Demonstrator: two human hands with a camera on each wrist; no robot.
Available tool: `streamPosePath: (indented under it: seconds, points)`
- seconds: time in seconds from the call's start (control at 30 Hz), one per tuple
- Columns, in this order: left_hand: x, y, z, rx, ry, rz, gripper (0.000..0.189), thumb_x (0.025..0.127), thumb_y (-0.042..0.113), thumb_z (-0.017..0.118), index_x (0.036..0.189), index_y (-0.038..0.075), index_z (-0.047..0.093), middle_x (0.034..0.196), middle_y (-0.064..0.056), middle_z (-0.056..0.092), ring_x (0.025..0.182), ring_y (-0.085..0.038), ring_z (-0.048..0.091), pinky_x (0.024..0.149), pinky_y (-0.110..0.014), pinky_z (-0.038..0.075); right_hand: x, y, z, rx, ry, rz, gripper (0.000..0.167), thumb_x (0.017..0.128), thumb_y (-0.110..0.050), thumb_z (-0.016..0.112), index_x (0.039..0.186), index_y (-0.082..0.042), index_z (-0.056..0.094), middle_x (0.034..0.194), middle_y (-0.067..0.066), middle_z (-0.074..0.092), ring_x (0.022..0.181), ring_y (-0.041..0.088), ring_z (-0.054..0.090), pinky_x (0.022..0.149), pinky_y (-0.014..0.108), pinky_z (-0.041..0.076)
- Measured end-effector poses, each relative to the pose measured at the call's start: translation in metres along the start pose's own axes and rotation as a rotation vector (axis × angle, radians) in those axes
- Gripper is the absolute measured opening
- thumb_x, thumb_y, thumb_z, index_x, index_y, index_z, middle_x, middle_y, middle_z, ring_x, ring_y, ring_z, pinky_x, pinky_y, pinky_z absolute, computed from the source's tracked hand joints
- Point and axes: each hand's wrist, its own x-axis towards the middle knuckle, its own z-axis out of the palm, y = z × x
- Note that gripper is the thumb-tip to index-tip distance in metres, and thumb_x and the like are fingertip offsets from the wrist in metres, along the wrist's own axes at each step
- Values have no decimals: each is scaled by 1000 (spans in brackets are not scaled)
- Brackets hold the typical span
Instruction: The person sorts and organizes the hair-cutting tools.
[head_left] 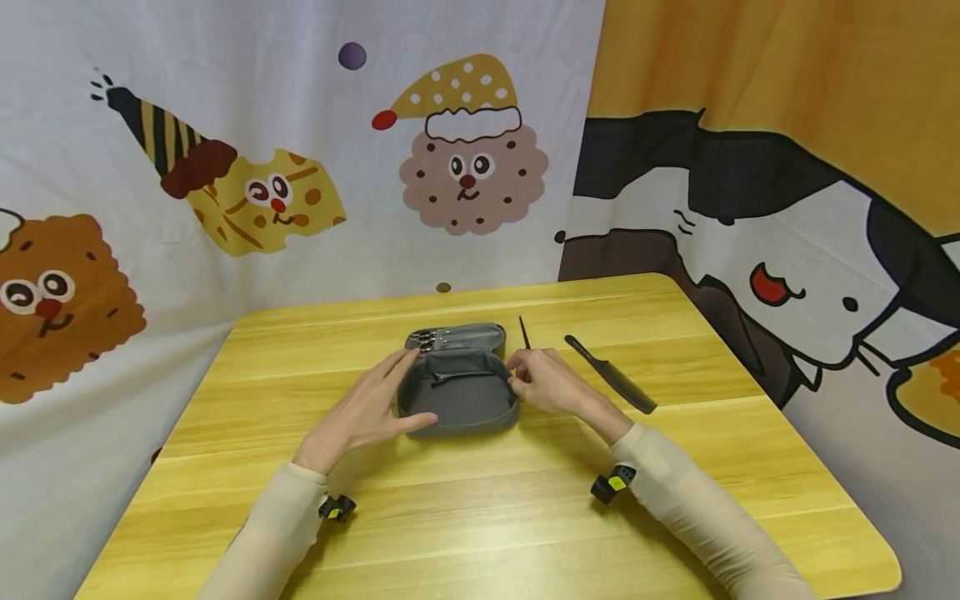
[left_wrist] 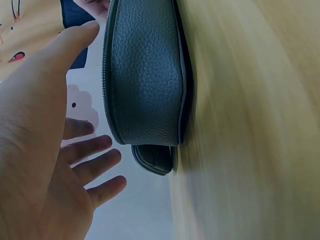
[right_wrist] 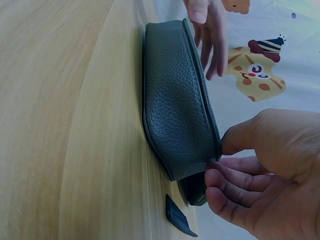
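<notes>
A grey leather-look zip case [head_left: 461,408] stands open on the table, its lid [head_left: 480,336] folded back behind it. Scissors [head_left: 426,343], their finger rings showing, sit at the left of the lid. Inside the case, against its back wall, lies a slim dark hair clip [head_left: 457,377]. My left hand [head_left: 369,406] spreads its fingers over the left rim, holding nothing. At the right rim, my right hand [head_left: 546,381] pinches the zipper edge near the back corner. The right wrist view shows its thumb [right_wrist: 240,139] and fingertips meeting there.
To the right of the case, a black comb [head_left: 613,375] lies at a slant. A thin dark pointed piece [head_left: 523,331] lies just behind my right hand, partly hidden by it. A printed cloth hangs behind the wooden table [head_left: 465,517].
</notes>
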Motion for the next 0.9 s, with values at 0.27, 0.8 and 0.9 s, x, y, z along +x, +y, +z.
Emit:
streamPosePath:
  seconds: [0.27,0.8,0.9]
  points:
    - [-1,-5,4,-56,-63,-45,117,98,74,76,178,4,30,184,-26,33,164,-53,44,130,-71,45,0,1,1,1,5,-13,28,111,-11,70,135,3,75,103,8,81,84,13,72,80,37,65]
    - [0,-4,8,-109,-93,-59,115,96,68,82,176,0,35,182,-27,35,164,-53,43,131,-70,45,0,1,1,-15,14,-25,28,111,-12,70,134,2,76,101,7,80,80,13,69,78,35,62]
    - [1,-4,9,-105,-92,-59,115,95,67,83,175,0,35,182,-27,35,164,-54,44,130,-70,46,0,1,1,-14,12,-26,28,111,-12,70,134,3,75,101,7,80,81,13,70,78,35,63]
